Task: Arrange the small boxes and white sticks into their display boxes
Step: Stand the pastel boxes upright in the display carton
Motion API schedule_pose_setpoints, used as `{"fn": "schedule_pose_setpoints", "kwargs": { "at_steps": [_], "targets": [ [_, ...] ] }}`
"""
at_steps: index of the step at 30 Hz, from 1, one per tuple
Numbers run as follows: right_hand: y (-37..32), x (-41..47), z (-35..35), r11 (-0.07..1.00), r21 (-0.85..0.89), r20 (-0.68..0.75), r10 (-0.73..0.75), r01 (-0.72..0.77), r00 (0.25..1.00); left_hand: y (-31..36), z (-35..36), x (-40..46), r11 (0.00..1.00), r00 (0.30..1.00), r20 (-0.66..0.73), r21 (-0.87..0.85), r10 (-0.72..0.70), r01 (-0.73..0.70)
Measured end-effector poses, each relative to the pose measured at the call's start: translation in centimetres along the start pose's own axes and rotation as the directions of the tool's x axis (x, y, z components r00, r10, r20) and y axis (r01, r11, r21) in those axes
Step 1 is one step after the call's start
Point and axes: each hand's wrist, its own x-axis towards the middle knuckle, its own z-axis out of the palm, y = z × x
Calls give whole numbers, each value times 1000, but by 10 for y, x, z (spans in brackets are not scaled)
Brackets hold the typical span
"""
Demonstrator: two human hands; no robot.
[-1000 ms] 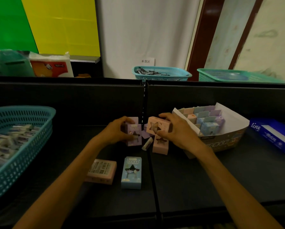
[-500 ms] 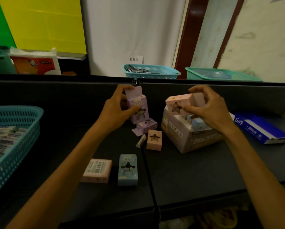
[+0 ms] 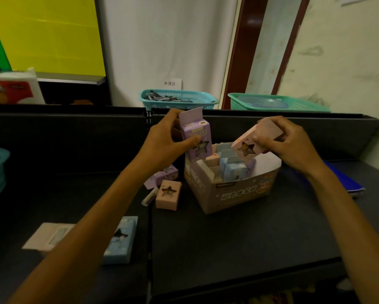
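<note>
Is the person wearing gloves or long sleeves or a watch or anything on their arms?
No. The left hand and the right hand are both bare, with no gloves and no rings showing on the fingers. Both forearms are bare too, right down to the bottom edge of the picture, so no sleeve is in view. No watch or bracelet shows on either wrist.

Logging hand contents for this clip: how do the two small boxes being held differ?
The purple cardboard box in the left hand stands upright with its top flap open; the pink cardboard box in the right hand tilts over the display box, flap closed. Both have star-shaped windows.
</note>
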Motion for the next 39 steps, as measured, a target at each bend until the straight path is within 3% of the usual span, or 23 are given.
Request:
{"fn": "schedule_pose_setpoints", "kwargs": {
  "at_steps": [14,27,34,39],
  "targets": [
    [86,33,-40,999,10,110,-52,51,993,38,94,30,999,999,33,24,-40,39],
    [107,33,-29,986,28,360,-163,164,918,25,119,30,978,986,-17,128,-163,164],
    [104,28,-32,980,65,391,-198,188,899,17,107,36,977,983,-51,113,-175,180],
    [82,40,-26,965,126,285,-258,231,923,13,94,38,982,981,-105,75,-164,172]
  ]
}}
